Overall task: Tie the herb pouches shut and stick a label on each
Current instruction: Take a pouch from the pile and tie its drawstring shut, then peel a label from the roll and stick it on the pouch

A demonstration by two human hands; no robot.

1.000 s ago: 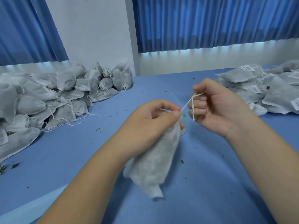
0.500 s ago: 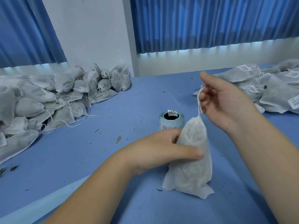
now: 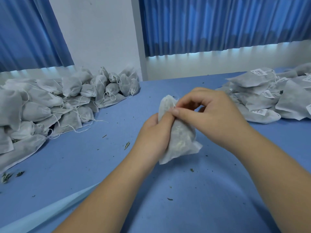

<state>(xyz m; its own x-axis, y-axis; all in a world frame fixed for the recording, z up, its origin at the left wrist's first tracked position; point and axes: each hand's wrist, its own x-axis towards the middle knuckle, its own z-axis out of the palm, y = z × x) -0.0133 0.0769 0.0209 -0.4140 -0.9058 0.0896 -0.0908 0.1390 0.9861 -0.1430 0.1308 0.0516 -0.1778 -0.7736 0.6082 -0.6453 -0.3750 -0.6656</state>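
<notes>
The herb pouch (image 3: 182,138) I'm watching sits in the middle of my view, held over the blue bench (image 3: 185,195) between both hands. It stands roughly upright, its gathered neck at the top and its flat bottom seam low. I cannot tell whether that seam touches the bench. The left hand (image 3: 155,132) grips the pouch body from the left side, thumb up along the cloth and fingers curled behind it. The right hand (image 3: 213,111) comes in from the right and pinches at the neck with thumb and forefinger, where a bit of white drawstring (image 3: 173,103) shows; its other fingers are curled above.

Dark herb crumbs (image 3: 127,145) are scattered over the bench around the hands. On the far left of the bench lies a big heap of grey pouches (image 3: 50,108) with loose strings trailing out. On the right, well apart from it, lies a flatter stack of pouches (image 3: 262,101), several carrying white printed labels (image 3: 258,72). Behind the bench are a white wall (image 3: 101,34) and blue curtains (image 3: 218,22).
</notes>
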